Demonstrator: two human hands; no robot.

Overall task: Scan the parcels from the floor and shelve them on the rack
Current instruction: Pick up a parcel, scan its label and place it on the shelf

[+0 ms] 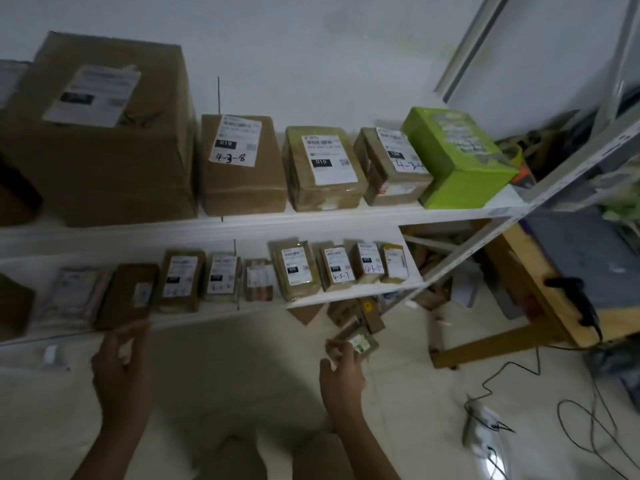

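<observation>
- White metal rack (242, 220) spans the view, with two shelves showing, both lined with labelled parcels.
- Brown cardboard box (104, 150), the biggest, stands at the left of the upper shelf.
- Wooden table (540, 292) stands to the right of the rack, with a black scanner (578, 299) lying on its edge.
- Green box (457, 161) sits tilted at the right end of the upper shelf, just beside three brown parcels.
- Smaller parcels fill the lower shelf in a row; a dark brown one (128, 296) leans near the front edge.
- Left hand (121, 368) hovers below that edge, fingers curled; blur hides whether it holds anything.
- Right hand (341, 372) pinches a small parcel (360, 342) at its fingertips, held above the floor, below the lower shelf's right end.
</observation>
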